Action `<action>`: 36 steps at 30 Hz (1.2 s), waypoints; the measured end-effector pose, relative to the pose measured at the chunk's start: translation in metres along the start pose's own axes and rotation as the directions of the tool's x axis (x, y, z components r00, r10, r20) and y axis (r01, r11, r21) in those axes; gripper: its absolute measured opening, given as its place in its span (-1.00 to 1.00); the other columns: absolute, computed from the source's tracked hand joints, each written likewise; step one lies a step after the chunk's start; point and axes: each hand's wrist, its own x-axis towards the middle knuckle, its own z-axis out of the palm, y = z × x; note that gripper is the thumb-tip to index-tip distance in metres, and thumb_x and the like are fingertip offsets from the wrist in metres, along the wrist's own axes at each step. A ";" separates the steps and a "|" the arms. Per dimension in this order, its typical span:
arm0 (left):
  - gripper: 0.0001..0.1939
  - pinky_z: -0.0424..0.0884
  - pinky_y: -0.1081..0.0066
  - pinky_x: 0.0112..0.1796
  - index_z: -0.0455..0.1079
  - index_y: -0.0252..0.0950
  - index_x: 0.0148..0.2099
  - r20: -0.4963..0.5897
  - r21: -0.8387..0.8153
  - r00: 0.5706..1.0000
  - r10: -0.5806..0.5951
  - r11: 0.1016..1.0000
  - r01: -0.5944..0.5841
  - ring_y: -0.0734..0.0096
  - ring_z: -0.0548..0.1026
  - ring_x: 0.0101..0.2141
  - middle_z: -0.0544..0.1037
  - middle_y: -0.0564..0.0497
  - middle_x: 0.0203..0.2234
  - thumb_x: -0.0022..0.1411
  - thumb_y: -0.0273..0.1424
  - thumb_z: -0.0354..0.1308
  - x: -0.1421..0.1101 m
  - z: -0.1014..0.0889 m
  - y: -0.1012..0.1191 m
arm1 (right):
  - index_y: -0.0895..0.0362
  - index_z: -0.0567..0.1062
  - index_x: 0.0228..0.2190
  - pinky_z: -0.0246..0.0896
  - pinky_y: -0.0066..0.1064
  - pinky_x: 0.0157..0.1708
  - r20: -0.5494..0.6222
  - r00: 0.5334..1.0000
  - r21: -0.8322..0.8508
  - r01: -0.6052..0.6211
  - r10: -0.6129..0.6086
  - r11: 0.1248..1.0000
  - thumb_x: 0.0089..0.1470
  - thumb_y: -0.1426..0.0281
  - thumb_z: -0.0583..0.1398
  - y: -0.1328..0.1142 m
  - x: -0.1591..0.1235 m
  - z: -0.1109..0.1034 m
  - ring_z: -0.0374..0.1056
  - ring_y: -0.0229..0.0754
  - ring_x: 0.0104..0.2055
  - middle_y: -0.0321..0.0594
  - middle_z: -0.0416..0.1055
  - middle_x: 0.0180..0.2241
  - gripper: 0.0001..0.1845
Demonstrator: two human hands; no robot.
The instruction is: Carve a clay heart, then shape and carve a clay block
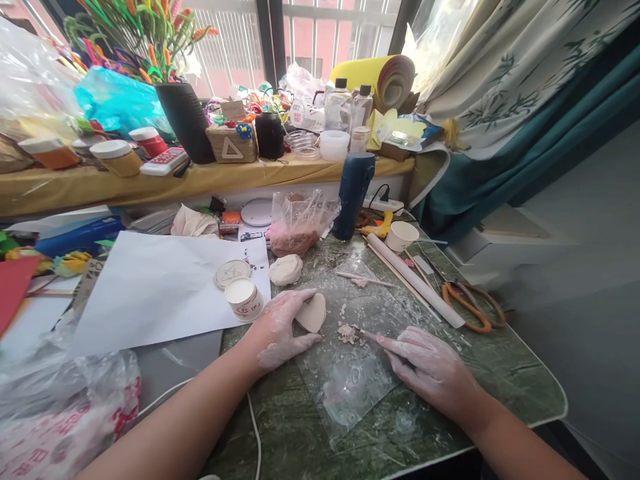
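White with powder across the fingers, gripping a pale clay disc (313,314) between the thumb and fingers of the left hand (285,330), just off the clay crumbs (347,334) toward ten o'clock. Grasping a thin tool (368,335) in the right hand (430,367), at four o'clock from the crumbs, with the tool's tip touching them. Beneath the crumbs, a clear plastic sheet (350,393) on the green tabletop (520,390).

Around the crumbs, by the clock: at twelve, a blue flask (353,197), upright; at one, a paper cup (403,236); at two, a long pale rod (420,283), lying aslant; toward three, orange-handled scissors (467,307). At ten, beyond the disc, a pale clay lump (286,270); toward eleven, a clear bag of reddish-brown material (300,233). Near nine, an open white jar (243,299) beside a round lid (233,273) on white paper (165,287).
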 end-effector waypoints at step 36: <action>-0.20 0.34 -0.02 0.22 0.23 -0.18 0.33 0.006 0.005 1.000 0.003 1.000 -0.003 -0.03 0.41 0.20 0.45 -0.17 0.20 0.11 -0.26 0.46 0.000 0.001 0.000 | 0.02 0.51 0.12 0.52 -0.17 -0.11 0.065 0.995 -0.168 -0.069 0.081 0.983 0.35 0.42 0.09 -0.007 0.000 0.008 0.58 -0.06 -0.16 -0.18 0.66 -0.10 -0.62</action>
